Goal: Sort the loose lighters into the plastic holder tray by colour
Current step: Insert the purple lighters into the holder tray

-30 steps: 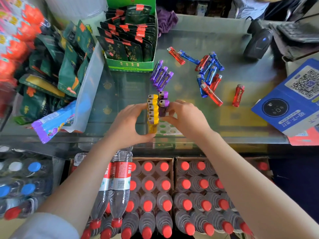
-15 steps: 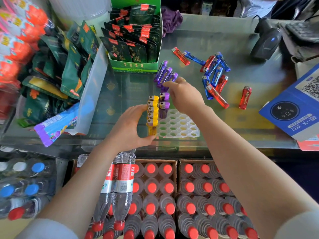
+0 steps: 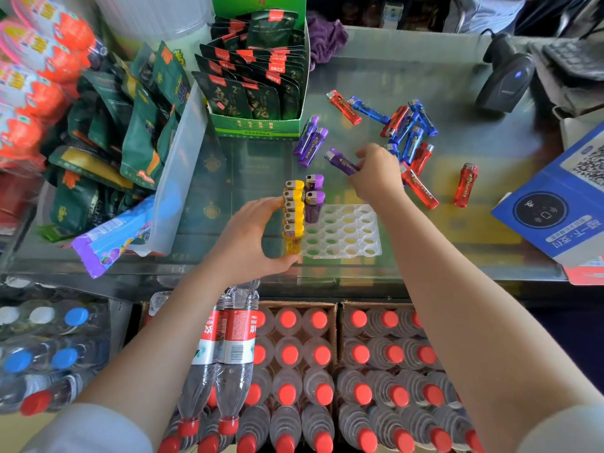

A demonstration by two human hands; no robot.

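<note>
A white plastic holder tray (image 3: 353, 230) lies on the glass counter. Its left column holds a row of yellow lighters (image 3: 293, 210), and two purple lighters (image 3: 314, 199) stand beside them. My left hand (image 3: 251, 237) grips the tray's left side around the yellow row. My right hand (image 3: 376, 173) is above the counter just beyond the tray and pinches a purple lighter (image 3: 340, 161). Two more purple lighters (image 3: 310, 142) lie loose further back. A pile of blue lighters (image 3: 411, 125) and red lighters (image 3: 420, 188) lies to the right.
A green display box of dark packets (image 3: 258, 93) stands behind the tray. Snack bags (image 3: 130, 132) crowd the left. A barcode scanner (image 3: 503, 83) sits at the back right and a blue card (image 3: 555, 204) at the right. Crates of bottled water (image 3: 327, 371) are below the counter edge.
My right hand left the tray, reached back to the loose purple lighters and picked one up. My left hand stayed on the tray.
</note>
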